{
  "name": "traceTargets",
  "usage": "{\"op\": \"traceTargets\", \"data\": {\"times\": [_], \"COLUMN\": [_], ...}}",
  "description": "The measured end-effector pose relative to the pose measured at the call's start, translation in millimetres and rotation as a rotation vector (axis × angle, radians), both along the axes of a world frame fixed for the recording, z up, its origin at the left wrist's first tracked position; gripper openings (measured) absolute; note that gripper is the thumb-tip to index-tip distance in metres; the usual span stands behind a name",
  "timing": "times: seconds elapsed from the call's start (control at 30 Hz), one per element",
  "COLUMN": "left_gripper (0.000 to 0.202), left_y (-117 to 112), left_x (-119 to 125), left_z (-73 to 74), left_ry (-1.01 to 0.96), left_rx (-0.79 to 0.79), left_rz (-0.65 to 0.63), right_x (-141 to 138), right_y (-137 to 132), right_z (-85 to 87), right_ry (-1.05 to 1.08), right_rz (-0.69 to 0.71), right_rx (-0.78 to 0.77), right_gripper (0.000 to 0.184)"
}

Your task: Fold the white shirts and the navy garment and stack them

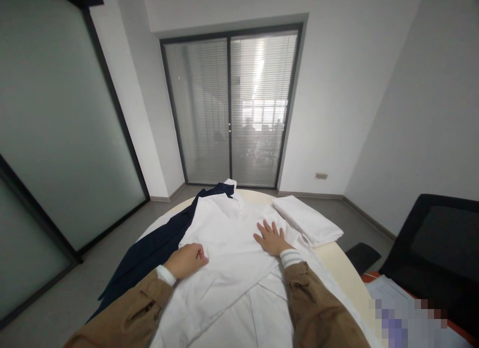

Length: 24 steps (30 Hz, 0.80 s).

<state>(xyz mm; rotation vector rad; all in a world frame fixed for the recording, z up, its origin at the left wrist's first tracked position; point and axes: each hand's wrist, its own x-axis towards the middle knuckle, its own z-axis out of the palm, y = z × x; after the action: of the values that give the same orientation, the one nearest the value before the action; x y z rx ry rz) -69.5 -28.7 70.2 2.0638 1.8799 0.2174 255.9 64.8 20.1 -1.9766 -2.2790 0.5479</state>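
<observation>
A white shirt (pixel 224 238) lies spread over the round table, its collar towards the far edge. My left hand (pixel 188 260) is closed over the shirt's left part, fingers curled in and a bit of the cloth at the fingertips. On the right part of the shirt my right hand (pixel 271 238) lies flat, fingers spread, holding nothing. Dark navy clothing (pixel 160 233) sticks out along the shirt's left side. A folded white garment (pixel 309 220) rests to the right, just beyond my right hand.
The cream round table (pixel 346 268) shows its rim at the right. Beside it stands a black mesh-back chair (pixel 437 243) with papers (pixel 392 298) on its orange seat. A glass door with blinds (pixel 230 113) is behind the table, and a frosted glass panel (pixel 56 113) is at the left.
</observation>
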Motion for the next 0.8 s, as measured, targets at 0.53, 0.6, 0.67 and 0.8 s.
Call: {"op": "traceTargets", "data": {"times": [0.53, 0.6, 0.67, 0.8], "left_gripper": [0.029, 0.029, 0.029, 0.026], "left_y": [35.4, 33.2, 31.8, 30.1], "left_x": [-63.3, -65.0, -65.0, -57.5], "left_z": [-16.7, -15.1, -13.1, -7.2], "left_ry": [-0.238, -0.279, -0.311, -0.331], "left_rx": [0.054, 0.096, 0.145, 0.194], "left_rz": [0.261, 0.255, 0.258, 0.283], "right_x": [-95.0, -99.0, -100.8, -103.9], "right_y": [-54.6, -56.5, -57.2, -63.3], "right_z": [36.3, 32.4, 30.6, 25.5], "right_ry": [0.008, 0.026, 0.054, 0.147], "right_rz": [0.51, 0.481, 0.411, 0.418], "right_rx": [0.275, 0.284, 0.306, 0.319], "right_gripper": [0.027, 0.024, 0.027, 0.034]}}
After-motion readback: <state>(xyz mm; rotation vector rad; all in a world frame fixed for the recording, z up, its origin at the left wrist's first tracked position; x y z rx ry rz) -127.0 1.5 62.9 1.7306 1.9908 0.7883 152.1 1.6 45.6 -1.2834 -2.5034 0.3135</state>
